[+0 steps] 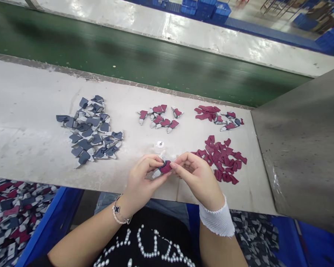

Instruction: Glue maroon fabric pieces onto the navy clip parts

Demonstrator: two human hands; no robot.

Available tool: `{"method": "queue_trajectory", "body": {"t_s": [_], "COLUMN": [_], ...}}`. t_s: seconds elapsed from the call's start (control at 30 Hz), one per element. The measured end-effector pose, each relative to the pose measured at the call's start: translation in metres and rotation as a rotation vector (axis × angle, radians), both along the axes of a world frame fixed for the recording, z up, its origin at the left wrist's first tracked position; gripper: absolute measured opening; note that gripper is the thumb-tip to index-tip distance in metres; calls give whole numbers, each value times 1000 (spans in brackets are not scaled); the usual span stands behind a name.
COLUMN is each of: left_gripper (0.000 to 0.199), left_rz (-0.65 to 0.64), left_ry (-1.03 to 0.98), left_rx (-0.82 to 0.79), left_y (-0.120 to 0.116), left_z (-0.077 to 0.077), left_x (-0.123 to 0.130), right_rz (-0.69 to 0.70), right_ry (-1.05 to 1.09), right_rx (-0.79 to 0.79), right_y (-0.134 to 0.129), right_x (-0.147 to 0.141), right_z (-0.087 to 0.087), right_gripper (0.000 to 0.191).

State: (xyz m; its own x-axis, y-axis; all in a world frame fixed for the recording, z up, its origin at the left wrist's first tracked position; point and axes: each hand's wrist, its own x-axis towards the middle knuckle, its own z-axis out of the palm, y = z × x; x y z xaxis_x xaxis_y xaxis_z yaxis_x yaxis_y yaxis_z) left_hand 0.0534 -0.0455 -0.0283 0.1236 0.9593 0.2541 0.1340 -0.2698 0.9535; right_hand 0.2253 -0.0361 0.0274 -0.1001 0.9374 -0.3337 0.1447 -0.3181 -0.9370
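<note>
Near the table's front edge, my left hand (pixel 144 178) is closed on a small plastic part (pixel 164 168) with a maroon face, a dark rim and a pale grey end. My right hand (pixel 196 176) pinches the same part from the right, thumb and fingertips on its maroon face. Just beyond my fingers lies a small white round piece (pixel 160 144). A heap of maroon pieces (pixel 221 157) spreads right of my right hand. Off to the left is a pile of dark blue and grey parts (pixel 91 129). Several maroon-faced parts (pixel 161 118) lie farther back.
At the back right are more maroon pieces (pixel 207 112) and a few maroon-grey parts (pixel 229 121). A metal panel (pixel 303 144) walls the right side. A green conveyor belt (pixel 133 61) runs behind. Blue bins (pixel 52 222) of parts stand below the table's front edge.
</note>
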Motion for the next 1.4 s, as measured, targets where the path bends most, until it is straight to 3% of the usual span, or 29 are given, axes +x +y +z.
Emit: {"method": "queue_trajectory", "body": {"t_s": [0.27, 0.4, 0.53, 0.7, 0.93, 1.17, 1.4], "left_gripper": [29, 30, 31, 28, 26, 34, 31], "left_rz": [-88, -137, -155, -139, -79, -83, -36], "left_ry": [-18, -28, -31, -25, 69, -21, -35], "left_rx": [67, 103, 148, 161, 354, 225, 277], "left_y": [1, 1, 1, -2, -9, -14, -21], "left_z": [1, 8, 16, 20, 24, 23, 25], "left_x": [-9, -13, -14, -12, -13, -21, -20], "right_rz": [74, 197, 222, 202, 206, 331, 380], "right_ry": [45, 114, 101, -89, -163, -142, -295], "right_rx": [1, 28, 80, 199, 306, 294, 444], "right_y": [0, -2, -6, -11, -19, -27, -38], "right_x": [6, 8, 5, -1, -7, -1, -3], "right_z": [3, 4, 9, 17, 21, 28, 39], "right_gripper": [18, 14, 10, 10, 8, 13, 25]}}
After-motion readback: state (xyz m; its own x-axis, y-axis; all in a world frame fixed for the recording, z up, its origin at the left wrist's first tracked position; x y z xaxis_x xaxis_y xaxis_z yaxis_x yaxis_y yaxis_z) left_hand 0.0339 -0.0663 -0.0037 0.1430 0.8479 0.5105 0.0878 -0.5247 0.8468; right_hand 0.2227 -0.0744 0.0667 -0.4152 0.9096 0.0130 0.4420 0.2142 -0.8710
